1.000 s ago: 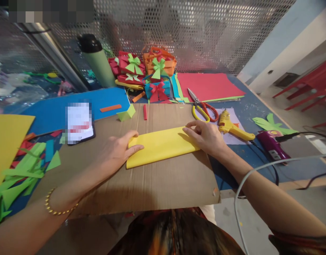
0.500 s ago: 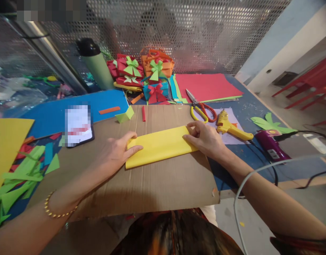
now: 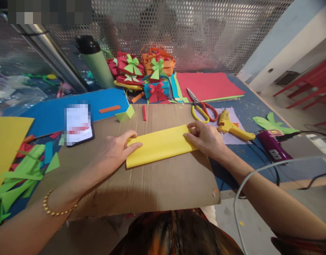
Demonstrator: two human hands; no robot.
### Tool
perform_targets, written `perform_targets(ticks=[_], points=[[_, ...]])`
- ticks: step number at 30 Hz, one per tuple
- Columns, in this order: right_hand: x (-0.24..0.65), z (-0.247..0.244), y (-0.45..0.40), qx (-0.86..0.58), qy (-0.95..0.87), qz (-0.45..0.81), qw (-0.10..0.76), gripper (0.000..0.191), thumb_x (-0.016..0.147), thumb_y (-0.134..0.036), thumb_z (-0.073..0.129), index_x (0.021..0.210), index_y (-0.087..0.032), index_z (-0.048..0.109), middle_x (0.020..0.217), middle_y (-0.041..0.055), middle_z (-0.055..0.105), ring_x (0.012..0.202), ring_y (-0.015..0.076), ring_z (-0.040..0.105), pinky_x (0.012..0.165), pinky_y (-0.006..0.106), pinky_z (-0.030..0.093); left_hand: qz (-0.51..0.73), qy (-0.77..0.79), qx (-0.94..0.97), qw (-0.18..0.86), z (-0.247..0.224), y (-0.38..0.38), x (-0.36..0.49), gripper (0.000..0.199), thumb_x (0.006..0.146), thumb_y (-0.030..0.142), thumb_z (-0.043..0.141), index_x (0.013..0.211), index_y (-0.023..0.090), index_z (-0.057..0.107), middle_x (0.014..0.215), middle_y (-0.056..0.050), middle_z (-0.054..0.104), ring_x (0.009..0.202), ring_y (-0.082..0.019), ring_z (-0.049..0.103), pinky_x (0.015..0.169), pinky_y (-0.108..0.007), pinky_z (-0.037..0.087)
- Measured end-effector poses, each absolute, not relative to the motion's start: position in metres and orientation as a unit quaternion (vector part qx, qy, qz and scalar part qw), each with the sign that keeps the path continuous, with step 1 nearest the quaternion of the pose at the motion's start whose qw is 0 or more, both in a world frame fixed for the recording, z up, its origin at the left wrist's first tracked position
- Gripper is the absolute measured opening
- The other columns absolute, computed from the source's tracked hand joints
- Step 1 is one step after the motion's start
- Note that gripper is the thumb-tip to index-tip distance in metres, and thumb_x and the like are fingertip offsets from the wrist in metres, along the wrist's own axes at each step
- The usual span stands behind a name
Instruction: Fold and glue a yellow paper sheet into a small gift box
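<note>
A folded sheet of yellow paper point(image 3: 161, 146) lies slightly slanted on the brown cardboard point(image 3: 163, 187). My left hand point(image 3: 119, 147) grips its left end, thumb on top and fingers at the far edge. At the right end, my right hand point(image 3: 204, 138) pinches the paper between thumb and bent fingers. Just beyond the paper are a small light green folded paper piece point(image 3: 125, 114) and a red paper strip point(image 3: 144, 112). Scissors point(image 3: 201, 108) with one yellow and one red handle lie past my right hand, beside a yellow glue gun point(image 3: 233, 127).
Finished paper bags with bows point(image 3: 156, 90) stand at the back near a green bottle point(image 3: 96, 63). A phone point(image 3: 79, 124) and green paper scraps point(image 3: 24, 173) lie left. Red sheets point(image 3: 207, 85) are stacked at back right. A purple power socket point(image 3: 274, 147) with cables sits right; a pale cable point(image 3: 235, 209) crosses my right forearm.
Both hands keep their hold on the folded yellow paper, which has hardly moved. The whole view has shifted very slightly.
</note>
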State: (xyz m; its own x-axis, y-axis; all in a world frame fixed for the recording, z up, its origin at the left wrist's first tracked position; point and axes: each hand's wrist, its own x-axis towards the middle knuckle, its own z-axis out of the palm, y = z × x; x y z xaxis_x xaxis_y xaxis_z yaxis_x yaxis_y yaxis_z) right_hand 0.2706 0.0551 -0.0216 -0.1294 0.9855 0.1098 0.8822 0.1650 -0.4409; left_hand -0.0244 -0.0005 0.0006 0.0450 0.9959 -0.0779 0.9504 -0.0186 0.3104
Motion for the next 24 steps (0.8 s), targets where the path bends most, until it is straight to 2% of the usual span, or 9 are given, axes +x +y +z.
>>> perform_targets(ticks=[5, 12, 24], points=[[0.272, -0.023, 0.054, -0.622, -0.747, 0.13, 0.193, 0.03, 0.081, -0.037, 0.063, 0.105, -0.02, 0.071, 0.074, 0.0019, 0.072, 0.068, 0.02, 0.066, 0.06, 0.029, 0.041, 0.082, 0.689, 0.702, 0.157, 0.004, -0.001, -0.022, 0.036, 0.092, 0.049, 0.054, 0.116, 0.025, 0.069, 0.069, 0.0, 0.064, 0.068, -0.022, 0.062, 0.064, -0.031, 0.038], [0.278, -0.023, 0.057, -0.632, -0.742, 0.145, 0.17, 0.038, 0.079, -0.044, 0.065, 0.108, -0.021, 0.072, 0.076, 0.0041, 0.073, 0.073, 0.0258, 0.07, 0.061, 0.033, 0.043, 0.105, 0.71, 0.671, 0.186, 0.002, -0.004, -0.019, 0.036, 0.089, 0.039, 0.065, 0.118, 0.02, 0.056, 0.072, 0.002, 0.06, 0.071, -0.021, 0.062, 0.065, -0.031, 0.038], [0.287, -0.029, 0.061, -0.615, -0.751, 0.143, 0.193, 0.036, 0.076, -0.048, 0.069, 0.104, -0.026, 0.073, 0.077, 0.0067, 0.076, 0.072, 0.0315, 0.07, 0.057, 0.038, 0.043, 0.134, 0.715, 0.661, 0.183, -0.004, -0.01, -0.02, 0.032, 0.089, 0.035, 0.072, 0.103, 0.023, 0.046, 0.074, 0.004, 0.059, 0.067, -0.018, 0.058, 0.063, -0.032, 0.035]])
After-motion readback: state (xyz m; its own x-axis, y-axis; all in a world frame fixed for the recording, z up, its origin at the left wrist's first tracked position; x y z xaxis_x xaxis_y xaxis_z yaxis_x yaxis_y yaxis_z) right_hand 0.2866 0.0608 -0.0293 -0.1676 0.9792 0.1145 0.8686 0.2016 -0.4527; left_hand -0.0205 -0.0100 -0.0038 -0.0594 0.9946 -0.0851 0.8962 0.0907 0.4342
